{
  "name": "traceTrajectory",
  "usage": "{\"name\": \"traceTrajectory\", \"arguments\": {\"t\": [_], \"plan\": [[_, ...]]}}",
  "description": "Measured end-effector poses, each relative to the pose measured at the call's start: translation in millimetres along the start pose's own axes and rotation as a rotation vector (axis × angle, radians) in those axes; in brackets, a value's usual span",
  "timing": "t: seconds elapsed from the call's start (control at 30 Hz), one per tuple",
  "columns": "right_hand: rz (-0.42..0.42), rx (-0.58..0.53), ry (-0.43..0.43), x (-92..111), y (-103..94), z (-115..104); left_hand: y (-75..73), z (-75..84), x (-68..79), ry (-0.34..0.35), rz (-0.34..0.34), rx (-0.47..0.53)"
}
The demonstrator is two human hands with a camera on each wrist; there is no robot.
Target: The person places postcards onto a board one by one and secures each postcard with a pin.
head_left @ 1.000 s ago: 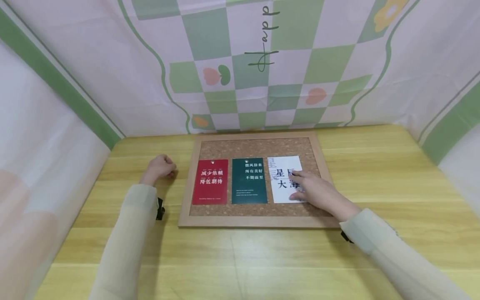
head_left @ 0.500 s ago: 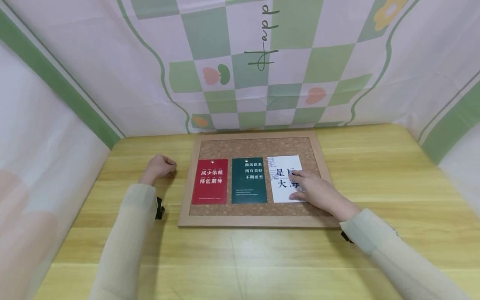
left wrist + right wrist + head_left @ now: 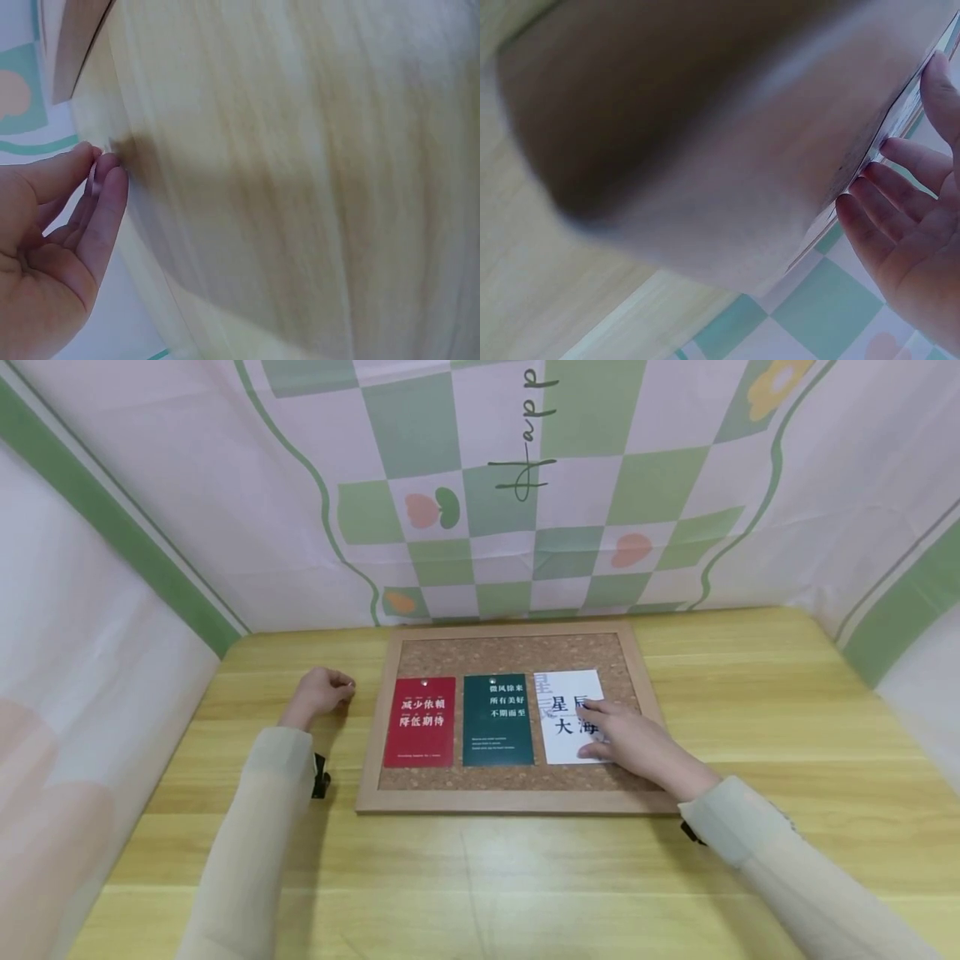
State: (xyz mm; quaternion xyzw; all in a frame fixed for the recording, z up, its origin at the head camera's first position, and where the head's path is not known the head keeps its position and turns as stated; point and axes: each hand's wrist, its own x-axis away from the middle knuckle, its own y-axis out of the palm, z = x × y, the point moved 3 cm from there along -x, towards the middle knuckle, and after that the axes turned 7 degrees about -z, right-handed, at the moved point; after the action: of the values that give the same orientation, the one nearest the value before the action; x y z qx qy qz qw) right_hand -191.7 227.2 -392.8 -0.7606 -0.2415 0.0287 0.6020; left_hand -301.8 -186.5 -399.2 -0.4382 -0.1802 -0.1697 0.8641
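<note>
A framed corkboard (image 3: 517,802) lies on the wooden table with three cards in a row. The red card (image 3: 420,743) and the dark green card (image 3: 491,727) each have a small shiny tack (image 3: 492,681) at the top edge. My right hand (image 3: 637,742) rests on the lower right of the white card (image 3: 558,745), fingers extended and spread. Left of the frame, my left hand (image 3: 318,692) pinches a tiny pale pushpin (image 3: 351,685) between thumb and fingertips, close above the table. In the left wrist view, the fingers mostly hide it.
Yellow wood table (image 3: 420,893) extends around the corkboard. Behind it hangs a checkered green and white cloth (image 3: 502,560), with more pale cloth (image 3: 97,610) at both sides. A dark wrist camera (image 3: 321,777) sits under the left cuff.
The left hand's fingertips have shifted slightly, and the pale bit between them now shows. My right hand stays in place on the white card.
</note>
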Motion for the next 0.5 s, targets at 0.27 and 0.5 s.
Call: {"name": "traceTrajectory", "arguments": {"t": [0.27, 0.5], "plan": [[-0.003, -0.004, 0.007, 0.2, -0.5, 0.0, -2.0, 2.8, 2.6, 0.003, 0.027, 0.041], [-0.003, -0.014, 0.005, -0.8, 0.5, 0.2, -1.6, 2.1, 1.5, 0.005, 0.028, 0.053]]}}
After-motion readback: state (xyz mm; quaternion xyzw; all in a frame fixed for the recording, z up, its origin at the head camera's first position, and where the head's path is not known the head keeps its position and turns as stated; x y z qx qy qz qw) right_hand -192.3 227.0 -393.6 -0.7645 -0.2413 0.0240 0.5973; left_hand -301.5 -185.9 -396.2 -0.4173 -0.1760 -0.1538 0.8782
